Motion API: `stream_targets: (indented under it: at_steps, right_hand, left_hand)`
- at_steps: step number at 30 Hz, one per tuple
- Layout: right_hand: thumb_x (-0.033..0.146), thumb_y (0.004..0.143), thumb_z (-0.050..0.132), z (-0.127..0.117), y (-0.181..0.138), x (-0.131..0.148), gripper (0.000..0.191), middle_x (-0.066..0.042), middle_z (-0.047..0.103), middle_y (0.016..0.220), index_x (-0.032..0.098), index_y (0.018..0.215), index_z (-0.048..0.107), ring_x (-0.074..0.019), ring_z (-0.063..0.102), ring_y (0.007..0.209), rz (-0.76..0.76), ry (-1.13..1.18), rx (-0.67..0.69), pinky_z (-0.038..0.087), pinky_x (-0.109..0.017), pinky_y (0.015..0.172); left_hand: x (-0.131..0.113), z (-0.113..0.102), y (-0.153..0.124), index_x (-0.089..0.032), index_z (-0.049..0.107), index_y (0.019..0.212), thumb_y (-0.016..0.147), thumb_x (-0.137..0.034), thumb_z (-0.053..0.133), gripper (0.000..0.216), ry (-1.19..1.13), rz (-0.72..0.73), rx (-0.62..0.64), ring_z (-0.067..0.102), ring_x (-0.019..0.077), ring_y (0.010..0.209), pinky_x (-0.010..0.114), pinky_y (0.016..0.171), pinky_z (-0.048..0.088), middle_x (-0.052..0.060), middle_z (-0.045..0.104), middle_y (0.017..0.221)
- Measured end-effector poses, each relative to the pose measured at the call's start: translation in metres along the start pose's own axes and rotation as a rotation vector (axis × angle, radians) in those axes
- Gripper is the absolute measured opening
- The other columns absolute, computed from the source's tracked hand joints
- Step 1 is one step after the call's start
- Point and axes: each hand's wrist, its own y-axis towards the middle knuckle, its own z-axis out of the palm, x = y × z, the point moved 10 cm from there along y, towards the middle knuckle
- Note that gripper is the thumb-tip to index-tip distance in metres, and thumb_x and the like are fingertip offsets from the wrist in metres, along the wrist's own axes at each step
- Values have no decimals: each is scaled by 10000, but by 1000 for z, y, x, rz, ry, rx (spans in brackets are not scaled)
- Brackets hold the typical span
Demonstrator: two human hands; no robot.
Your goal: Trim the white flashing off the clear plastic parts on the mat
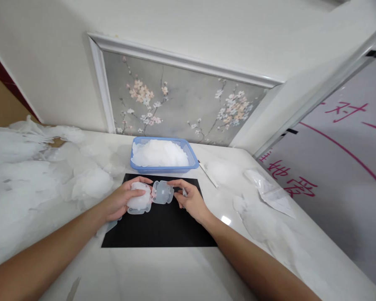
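Over the black mat [163,232] I hold a small translucent plastic case [163,192] spread into two squarish halves side by side. My left hand [122,200] grips the left half, thumb on top, where a soft white wad [139,198] lies. The fingers of my right hand [191,202] pinch the outer edge of the right half, which looks unfilled. Something pinkish shows between the halves; I cannot make it out. Below my left wrist, a translucent piece [109,227] overlaps the mat's left edge.
Behind the mat, a blue plastic basket [166,169] holds a white fluffy heap. Many thin translucent white pieces [28,184] are piled at left. A white, slim tool [208,175], a clear bag [274,194] and more filmy white material [269,230] lie at right. A wall stands behind.
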Motion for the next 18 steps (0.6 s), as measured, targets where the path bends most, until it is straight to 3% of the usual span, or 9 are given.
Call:
stream_targets:
  at_steps: [18]
  right_hand:
    - [213,727,608,-5,2,-4,318,-36,680,1063,219,1040,668,-32,429,427,35,66,-39,335,-227,430]
  left_hand:
    - [1,-1,1,-192,615,1051,665,-255,805,435,-41,-8,-10,722,267,880,365,768,572,80,713,1004]
